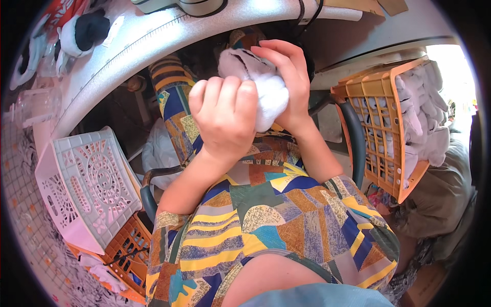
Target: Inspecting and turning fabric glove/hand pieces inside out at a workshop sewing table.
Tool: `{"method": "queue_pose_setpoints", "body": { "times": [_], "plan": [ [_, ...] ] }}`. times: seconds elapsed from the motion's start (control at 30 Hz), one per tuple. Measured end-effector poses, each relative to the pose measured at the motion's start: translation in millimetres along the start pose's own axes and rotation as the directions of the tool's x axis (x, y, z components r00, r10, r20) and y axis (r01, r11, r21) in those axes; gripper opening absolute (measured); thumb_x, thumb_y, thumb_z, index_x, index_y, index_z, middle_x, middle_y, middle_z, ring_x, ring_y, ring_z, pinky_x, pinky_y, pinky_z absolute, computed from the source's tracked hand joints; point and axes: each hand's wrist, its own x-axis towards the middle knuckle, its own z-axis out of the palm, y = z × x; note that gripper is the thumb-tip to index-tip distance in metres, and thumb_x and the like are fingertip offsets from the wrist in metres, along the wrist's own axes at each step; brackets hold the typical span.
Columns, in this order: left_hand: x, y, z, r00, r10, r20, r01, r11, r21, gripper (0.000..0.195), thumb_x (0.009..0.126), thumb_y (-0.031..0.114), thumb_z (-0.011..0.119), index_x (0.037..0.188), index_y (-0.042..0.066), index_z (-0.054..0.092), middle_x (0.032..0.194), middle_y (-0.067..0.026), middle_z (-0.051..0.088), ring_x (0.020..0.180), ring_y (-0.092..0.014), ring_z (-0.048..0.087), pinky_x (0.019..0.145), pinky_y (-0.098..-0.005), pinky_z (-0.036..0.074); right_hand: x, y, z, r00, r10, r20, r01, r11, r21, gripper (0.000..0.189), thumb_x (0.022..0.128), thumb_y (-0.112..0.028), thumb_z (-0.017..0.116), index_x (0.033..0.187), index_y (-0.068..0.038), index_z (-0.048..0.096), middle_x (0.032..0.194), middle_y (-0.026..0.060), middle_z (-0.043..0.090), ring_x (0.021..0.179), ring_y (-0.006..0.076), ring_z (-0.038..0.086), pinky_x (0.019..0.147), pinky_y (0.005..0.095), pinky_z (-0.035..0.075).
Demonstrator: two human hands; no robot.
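A soft grey fabric piece (239,63) with a dark-edged opening is held up above my lap, with a wad of white stuffing (271,99) bulging beside it. My left hand (226,115) is curled into a fist against the near left side of both, its fingertips hidden. On the right side my right hand (291,84) cups the wad, with its index and middle fingers arched over the fabric. Whether the stuffing is partly inside the fabric cannot be told.
A white table edge (134,50) with a ruler scale curves ahead, with black-and-white plush pieces (82,32) on it. At the right stands an orange crate (383,130) full of grey fabric pieces. A white plastic crate (103,180) rests above another orange crate (128,245) at the left. Chair armrests flank me.
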Motion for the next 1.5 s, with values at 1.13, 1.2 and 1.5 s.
{"method": "queue_pose_setpoints", "body": {
  "times": [1.13, 1.2, 1.5],
  "plan": [
    [11, -46, 32, 0.641, -0.248, 0.726, 0.745, 0.430, -0.511, 0.028, 0.068, -0.001, 0.055, 0.095, -0.003, 0.064, 0.085, -0.0155, 0.068, 0.080, -0.028, 0.065, 0.073, -0.0340, 0.050, -17, 2, -4, 0.745, 0.180, 0.642, -0.621, -0.162, 0.767, 0.116, 0.062, -0.011, 0.084, 0.153, -0.011, 0.013, 0.127, 0.0069, 0.053, 0.117, 0.0158, 0.052, 0.100, 0.0297, 0.040],
    [13, -45, 31, 0.697, -0.284, 0.658, 0.682, 0.546, -0.487, 0.022, 0.068, 0.000, 0.055, 0.088, -0.002, 0.063, 0.079, -0.0187, 0.065, 0.075, -0.033, 0.064, 0.070, -0.0373, 0.049, -15, 1, -7, 0.719, 0.225, 0.657, -0.637, -0.165, 0.753, 0.111, 0.063, -0.007, 0.083, 0.152, -0.012, 0.017, 0.121, 0.0069, 0.058, 0.112, 0.0160, 0.055, 0.096, 0.0295, 0.043],
    [-1, 19, 18, 0.982, -0.094, 0.163, 0.128, 0.968, -0.217, 0.024, 0.068, 0.009, 0.066, 0.088, 0.002, 0.056, 0.073, -0.0152, 0.057, 0.073, -0.033, 0.056, 0.072, -0.0415, 0.041, -5, 23, -1, 0.985, 0.174, -0.009, -0.174, 0.982, -0.074, 0.063, 0.059, -0.003, 0.073, 0.119, -0.010, 0.055, 0.084, 0.0073, 0.054, 0.078, 0.0232, 0.049, 0.068, 0.0315, 0.041]
  ]
}}
